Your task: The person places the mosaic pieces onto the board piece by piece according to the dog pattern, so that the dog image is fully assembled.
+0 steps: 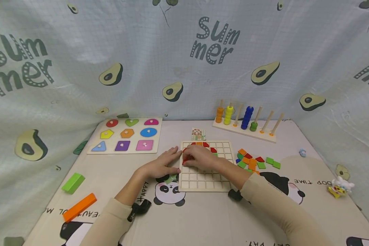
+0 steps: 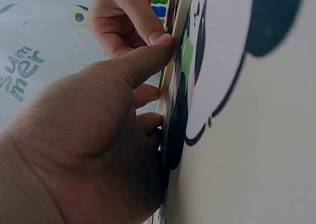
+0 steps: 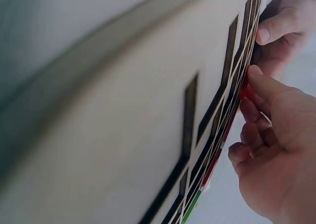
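A wooden grid board (image 1: 204, 186) lies in front of the person, with red, orange and green tiles in its upper squares. My right hand (image 1: 203, 158) reaches over the board's left side. Its thumb and forefinger pinch a small red tile (image 3: 244, 90) at the grid, partly hidden by the fingers. At the board's left edge rests my left hand (image 1: 160, 164), thumb and fingers extended and touching the rim. One red tile (image 1: 213, 150) and an orange tile (image 1: 199, 144) show beyond the right hand.
A small picture card (image 1: 198, 134) lies behind the board. Loose coloured tiles (image 1: 252, 164) are heaped at its right. Farther off stand a peg stacker (image 1: 244, 131) and a shape puzzle (image 1: 132, 140). Green (image 1: 73, 183) and orange blocks (image 1: 79, 207) lie left, small toys (image 1: 339, 187) right.
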A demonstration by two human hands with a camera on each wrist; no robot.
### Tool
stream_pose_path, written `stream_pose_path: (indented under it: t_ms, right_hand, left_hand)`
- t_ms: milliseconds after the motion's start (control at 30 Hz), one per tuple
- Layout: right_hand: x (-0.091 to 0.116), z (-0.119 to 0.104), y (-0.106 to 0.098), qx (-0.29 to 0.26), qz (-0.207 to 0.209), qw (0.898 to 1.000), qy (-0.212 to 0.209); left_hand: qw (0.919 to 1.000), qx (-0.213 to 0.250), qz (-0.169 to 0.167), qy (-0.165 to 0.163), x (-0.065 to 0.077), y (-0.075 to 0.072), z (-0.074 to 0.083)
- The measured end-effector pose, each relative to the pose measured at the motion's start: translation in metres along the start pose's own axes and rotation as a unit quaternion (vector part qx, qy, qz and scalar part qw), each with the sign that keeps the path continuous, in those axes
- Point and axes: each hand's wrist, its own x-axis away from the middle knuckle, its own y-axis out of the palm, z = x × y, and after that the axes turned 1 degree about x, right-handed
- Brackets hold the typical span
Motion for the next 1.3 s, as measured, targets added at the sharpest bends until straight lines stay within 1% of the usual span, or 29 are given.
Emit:
stream_pose_path:
  t_ms: [133, 233, 300, 367, 467, 533, 600, 700, 767, 800, 900, 933, 1000, 1067, 1133, 1200, 1300]
  right_hand:
    - [0.0, 0.0, 0.001, 0.004, 0.002, 1.0, -0.004]
    - [0.0, 0.001, -0.003, -0.003, -0.003, 1.0, -0.012]
    - [0.003, 0.002, -0.008, -0.011, 0.003, 1.0, -0.017]
    - [0.009, 0.005, -0.019, -0.024, 0.02, 0.999, -0.021]
    - [0.025, 0.013, -0.042, -0.056, 0.065, 0.996, -0.012]
    - [0.041, 0.021, -0.06, -0.081, 0.095, 0.992, 0.0]
    - [0.06, 0.033, -0.075, -0.101, 0.119, 0.987, 0.022]
    - [0.088, 0.056, -0.089, -0.114, 0.14, 0.982, 0.062]
    - [0.103, 0.072, -0.095, -0.11, 0.135, 0.98, 0.096]
    - [0.109, 0.081, -0.096, -0.104, 0.126, 0.98, 0.114]
    - [0.125, 0.103, -0.097, -0.087, 0.081, 0.979, 0.166]
    - [0.129, 0.109, -0.097, -0.085, 0.061, 0.977, 0.185]
    - [0.137, 0.12, -0.095, -0.095, 0.024, 0.97, 0.224]
    - [0.143, 0.127, -0.094, -0.105, -0.005, 0.963, 0.249]
    - [0.147, 0.133, -0.091, -0.117, -0.022, 0.957, 0.263]
    - [0.149, 0.137, -0.089, -0.12, -0.027, 0.958, 0.258]
    - [0.151, 0.14, -0.086, -0.127, -0.019, 0.959, 0.251]
  left_hand:
    - [1.0, 0.004, -0.001, -0.002, 0.0, 0.0, 0.001]
    - [1.0, 0.006, 0.001, -0.005, 0.0, 0.0, 0.001]
    - [1.0, 0.005, 0.0, -0.005, 0.0, 0.0, 0.001]
    - [1.0, 0.004, 0.0, -0.003, -0.001, 0.001, 0.002]
    - [1.0, 0.004, 0.002, -0.003, -0.002, 0.002, 0.002]
    - [1.0, 0.003, 0.004, -0.006, -0.003, 0.002, 0.001]
    - [0.9999, 0.001, 0.004, -0.012, -0.003, 0.003, 0.001]
    - [0.9998, -0.003, 0.003, -0.017, -0.002, 0.003, 0.002]
    - [0.9998, -0.002, 0.004, -0.019, -0.001, 0.003, 0.003]
    - [0.9998, 0.001, 0.005, -0.019, -0.001, 0.003, 0.003]
    - [0.9997, 0.005, 0.006, -0.025, 0.001, 0.002, 0.005]
    - [0.9996, 0.006, 0.006, -0.027, 0.001, 0.002, 0.005]
    - [0.9995, 0.009, 0.003, -0.031, 0.001, 0.001, 0.006]
    - [0.9994, 0.012, 0.002, -0.033, 0.001, 0.002, 0.006]
    - [0.9993, 0.014, 0.0, -0.034, 0.001, 0.002, 0.006]
    - [0.9994, 0.014, 0.001, -0.032, 0.0, 0.002, 0.005]
    - [0.9995, 0.009, 0.001, -0.031, 0.0, 0.002, 0.004]
